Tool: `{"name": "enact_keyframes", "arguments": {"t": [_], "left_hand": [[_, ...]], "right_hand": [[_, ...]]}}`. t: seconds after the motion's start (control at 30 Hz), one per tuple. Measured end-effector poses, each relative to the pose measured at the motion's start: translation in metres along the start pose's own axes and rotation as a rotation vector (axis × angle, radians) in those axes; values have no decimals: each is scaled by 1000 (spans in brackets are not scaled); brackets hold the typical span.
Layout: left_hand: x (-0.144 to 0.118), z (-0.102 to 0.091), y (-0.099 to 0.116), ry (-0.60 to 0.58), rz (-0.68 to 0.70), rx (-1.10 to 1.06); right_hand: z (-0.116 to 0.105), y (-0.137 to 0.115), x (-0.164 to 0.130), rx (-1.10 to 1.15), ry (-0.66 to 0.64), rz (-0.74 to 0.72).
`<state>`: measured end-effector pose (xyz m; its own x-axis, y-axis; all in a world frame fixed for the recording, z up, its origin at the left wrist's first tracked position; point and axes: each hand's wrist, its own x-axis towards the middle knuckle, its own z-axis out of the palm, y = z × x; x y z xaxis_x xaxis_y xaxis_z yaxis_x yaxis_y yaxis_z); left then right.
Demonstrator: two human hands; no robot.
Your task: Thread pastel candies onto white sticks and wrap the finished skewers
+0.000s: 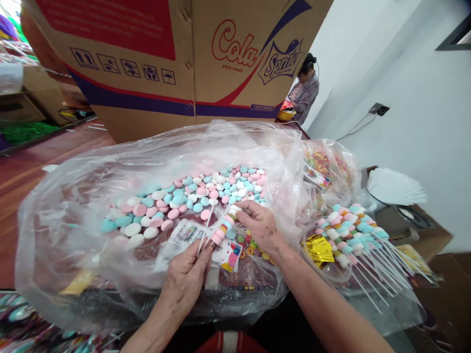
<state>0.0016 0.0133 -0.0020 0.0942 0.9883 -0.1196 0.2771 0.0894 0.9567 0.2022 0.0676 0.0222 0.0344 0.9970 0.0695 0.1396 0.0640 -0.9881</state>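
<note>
My left hand (pixel 187 277) pinches a thin white stick (pixel 204 234) at its lower end. Pastel candies (pixel 222 229) are threaded on the stick's upper part. My right hand (pixel 259 223) pinches a white candy (pixel 234 210) at the top of that stick. Both hands are over a big clear plastic bag (pixel 73 230) holding several pink, blue and white round candies (pixel 191 198). Small printed packets (pixel 230 255) and ring-shaped sweets (pixel 250 242) lie in the bag under my hands.
A heap of finished candy skewers (pixel 353 235) rests in a clear bowl at right, beside gold wrappers (pixel 319 249). A large Cola Sprite cardboard box (pixel 184 63) stands behind. White paper stack (pixel 395 186) and a person (pixel 304 90) are at the back right.
</note>
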Motion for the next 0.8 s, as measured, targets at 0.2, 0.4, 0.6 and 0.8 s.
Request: {"name": "enact_keyframes", "arguments": {"t": [0.2,0.4,0.6,0.8], "left_hand": [[2,1,-2,13,-7,-16],[2,2,1,9,2,18],[3,2,-5,41,-26,-46],[2,3,1,84,-6,-91]], "right_hand": [[7,4,-10,-149,35,-63],[13,-4,-13,-318,67,-254],[16,-1,-15,-352,44,-305],[13,-8,-21,-234,-34,-260]]}}
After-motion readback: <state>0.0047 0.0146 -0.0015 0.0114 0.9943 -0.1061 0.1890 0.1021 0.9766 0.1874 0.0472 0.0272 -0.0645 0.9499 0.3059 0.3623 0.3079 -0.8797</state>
